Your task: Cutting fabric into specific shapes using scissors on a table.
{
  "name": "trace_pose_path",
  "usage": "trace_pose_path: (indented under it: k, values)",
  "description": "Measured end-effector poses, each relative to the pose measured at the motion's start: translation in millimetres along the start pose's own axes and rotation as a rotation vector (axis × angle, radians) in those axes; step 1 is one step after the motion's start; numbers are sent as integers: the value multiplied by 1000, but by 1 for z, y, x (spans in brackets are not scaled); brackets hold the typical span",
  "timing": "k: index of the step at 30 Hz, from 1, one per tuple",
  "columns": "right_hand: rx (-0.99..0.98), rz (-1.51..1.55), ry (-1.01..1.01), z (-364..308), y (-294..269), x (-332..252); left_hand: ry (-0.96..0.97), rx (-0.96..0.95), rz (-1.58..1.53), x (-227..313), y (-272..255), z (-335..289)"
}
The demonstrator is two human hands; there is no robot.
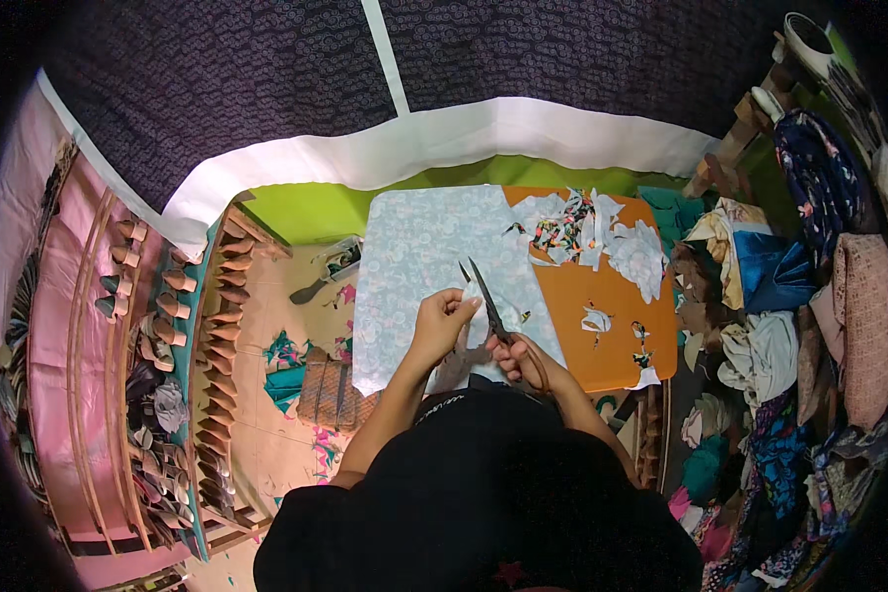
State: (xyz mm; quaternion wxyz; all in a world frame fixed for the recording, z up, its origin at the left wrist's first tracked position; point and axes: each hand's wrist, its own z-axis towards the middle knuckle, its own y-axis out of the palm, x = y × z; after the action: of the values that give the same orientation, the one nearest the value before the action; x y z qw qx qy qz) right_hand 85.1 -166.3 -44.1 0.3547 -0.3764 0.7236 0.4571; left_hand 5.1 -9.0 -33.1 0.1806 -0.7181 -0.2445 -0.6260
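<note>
My right hand (515, 357) grips a large pair of dark scissors (494, 318). Their blades point away from me and stand slightly apart. To the left of the blades, my left hand (444, 322) is closed in a pinch on a small white piece of fabric (475, 290). Beneath both hands a pale patterned cloth (414, 247) covers the left part of an orange tabletop (553, 340). More white fabric (454, 370) hangs below my left hand, close to my body; whether it joins the pinched piece is hidden.
White and floral fabric scraps (577, 227) lie at the table's far right. Piled clothes and cloth (760, 355) crowd the right side. Left of the table, a wooden rack (229, 345) holds rows of shoe-shaped forms. A brown bag (331, 390) and scraps lie on the floor.
</note>
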Motion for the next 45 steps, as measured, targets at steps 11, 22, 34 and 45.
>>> trace_pose_path:
  k: [11,22,34,45]
  values:
    - [-27,26,10,-1,-2,-3,5,47,-37,0,3,2]
    - [-4,26,27,5,-4,-1,12,19,-1,5,1,3]
    - [16,-104,18,3,-8,-4,-27,-47,-86,4,-5,5]
    - [-9,-343,36,1,-10,-18,-148,-164,-127,7,-15,3]
